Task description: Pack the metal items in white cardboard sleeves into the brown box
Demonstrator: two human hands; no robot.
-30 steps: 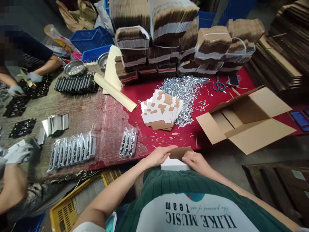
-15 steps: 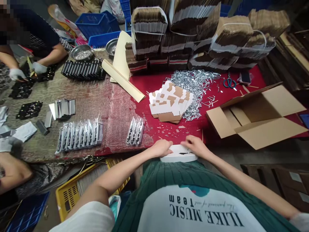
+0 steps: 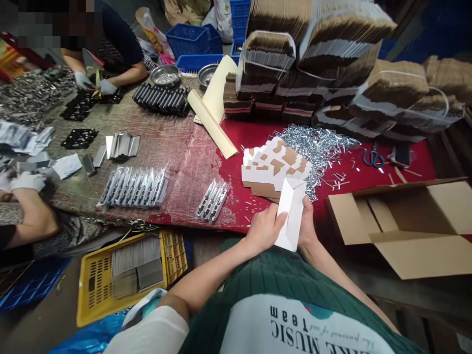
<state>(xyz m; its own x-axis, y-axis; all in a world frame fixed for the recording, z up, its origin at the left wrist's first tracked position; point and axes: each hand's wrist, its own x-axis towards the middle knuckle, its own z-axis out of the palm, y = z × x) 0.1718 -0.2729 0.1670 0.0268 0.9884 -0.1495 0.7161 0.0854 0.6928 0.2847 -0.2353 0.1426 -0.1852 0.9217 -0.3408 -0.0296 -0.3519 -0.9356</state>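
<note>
A long white cardboard box [image 3: 291, 216] is held tilted in front of my apron, at the table's front edge. My left hand [image 3: 266, 225] grips its left side, with the thumb lying on the upper face. Along the right side, my right hand [image 3: 307, 221] wraps round it, its fingers partly hidden behind. Just beyond the box lies a fanned stack of flat white and brown cardboard pieces [image 3: 276, 164]. Left of my hands is a small group of metal parts in clear plastic [image 3: 213, 200], and a longer row of bagged metal parts [image 3: 134, 188] lies further left.
An open brown carton [image 3: 391, 241] stands at the right. Loose silvery metal pieces [image 3: 320, 142] and scissors [image 3: 373, 157] lie behind. Bundled cardboard [image 3: 269, 59] is stacked at the back. A yellow crate [image 3: 88, 290] sits below the table. Co-workers' gloved hands [image 3: 28, 182] are at the left.
The white box has turned from lying crosswise to pointing away from me, and my hands now grip its two long sides. The view has swung left.
</note>
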